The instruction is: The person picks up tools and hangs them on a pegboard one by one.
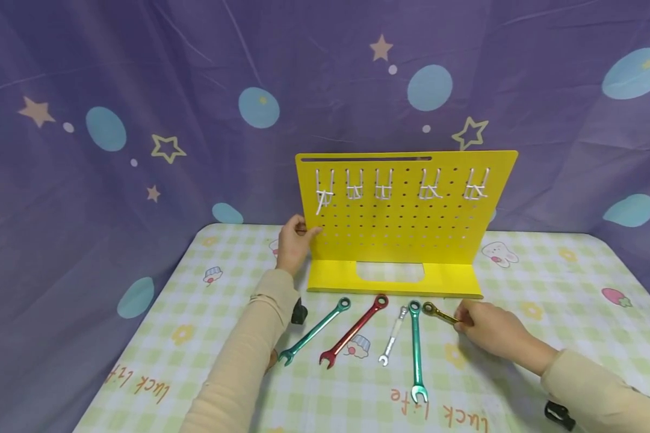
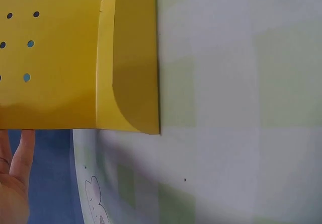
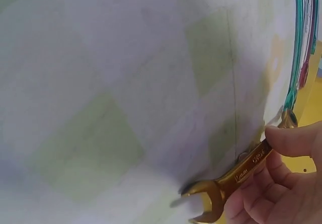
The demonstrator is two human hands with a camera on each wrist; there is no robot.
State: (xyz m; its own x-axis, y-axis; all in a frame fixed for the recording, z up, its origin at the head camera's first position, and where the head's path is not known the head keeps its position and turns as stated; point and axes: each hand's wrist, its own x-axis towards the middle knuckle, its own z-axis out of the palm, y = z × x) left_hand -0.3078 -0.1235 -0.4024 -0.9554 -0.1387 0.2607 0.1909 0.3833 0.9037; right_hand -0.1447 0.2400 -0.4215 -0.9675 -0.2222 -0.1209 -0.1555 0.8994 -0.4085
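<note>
Right of centre in the lower half of the head view, the right hand (image 1: 493, 328) pinches its grip around the shaft of a small gold metal wrench (image 1: 445, 316) — ring end pointing left. Left of centre, the left hand (image 1: 294, 243) pinches the left edge of an upright yellow perforated board (image 1: 390, 234), thumb on the front. White wire hooks (image 1: 354, 186) line its upper part. At lower centre, a shiny red wrench (image 1: 354, 331), a slim silver wrench (image 1: 394, 337) and two teal wrenches (image 1: 417, 352) lie on the check-covered desk (image 1: 574, 325).
</note>
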